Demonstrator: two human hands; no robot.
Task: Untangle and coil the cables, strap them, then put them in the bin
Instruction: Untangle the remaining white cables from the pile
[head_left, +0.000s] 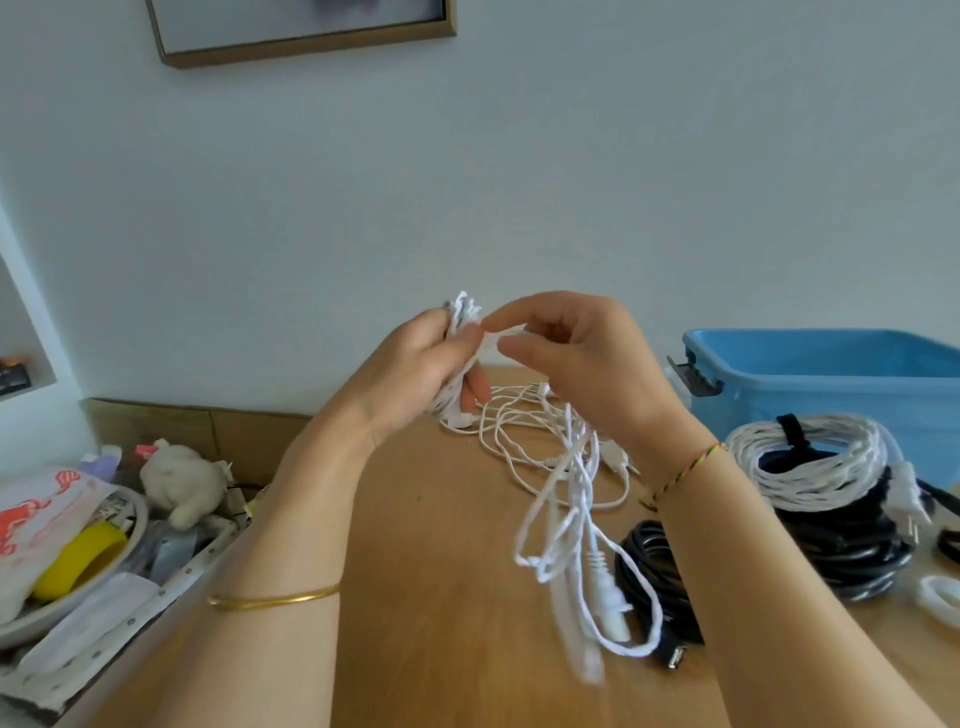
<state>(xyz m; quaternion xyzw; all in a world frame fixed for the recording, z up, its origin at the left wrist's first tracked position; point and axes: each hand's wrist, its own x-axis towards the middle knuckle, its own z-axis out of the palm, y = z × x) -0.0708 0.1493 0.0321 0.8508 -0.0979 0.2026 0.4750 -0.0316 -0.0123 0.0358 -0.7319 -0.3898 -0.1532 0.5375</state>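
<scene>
Left hand (415, 364) grips bunched white cable (574, 499) above table (426, 597); right hand (571, 358) pinches strand. Blue bin (831, 374) right.

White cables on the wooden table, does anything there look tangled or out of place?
Yes: thin white cables sprawl in a loose tangle beyond the left hand and right hand, which hold a white cord dangling in uneven loops. The strapped white twisted coil looks tidy.
</scene>
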